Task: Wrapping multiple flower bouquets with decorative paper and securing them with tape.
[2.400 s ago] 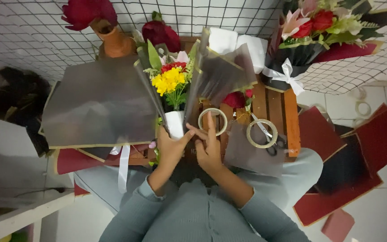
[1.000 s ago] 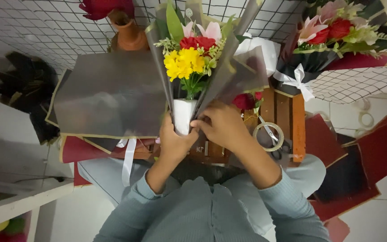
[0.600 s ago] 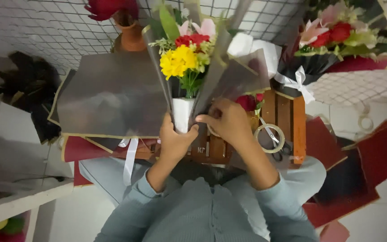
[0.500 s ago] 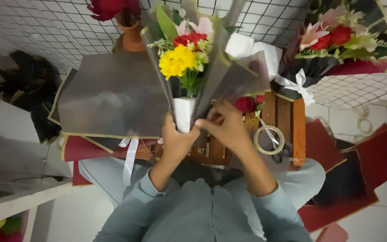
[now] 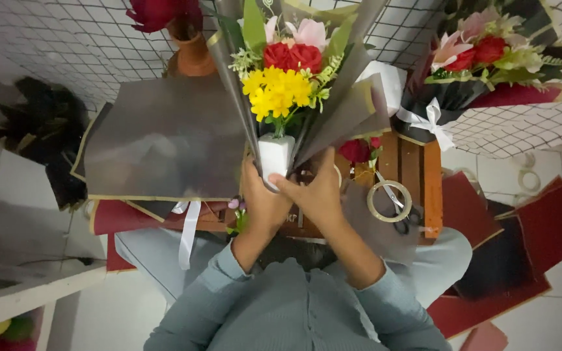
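Both hands meet at the base of a bouquet held upright over the person's lap. The left hand is wrapped around the white stem wrap from below, fingers closed on it. The right hand lies just beside it, its thumb raised along the grey wrapping paper and its forefinger stretched across the bottom of the white wrap; it presses on the wrap rather than pinching it.

The bouquet shows yellow flowers in the middle, two red roses above them, a pale pink bloom behind and green leaves, all cupped by folds of grey paper with a gold edge.

Behind the hands stands a small wooden crate-top counter. On it lie a roll of clear tape and a pair of scissors, the scissors partly under the roll. A loose red rose lies near the counter's left part. A large grey sheet with a gold border spreads to the left, with a white ribbon hanging from under it. A second finished bouquet with a white bow lies at upper right. Dark red paper sheets lie on the floor to the right.
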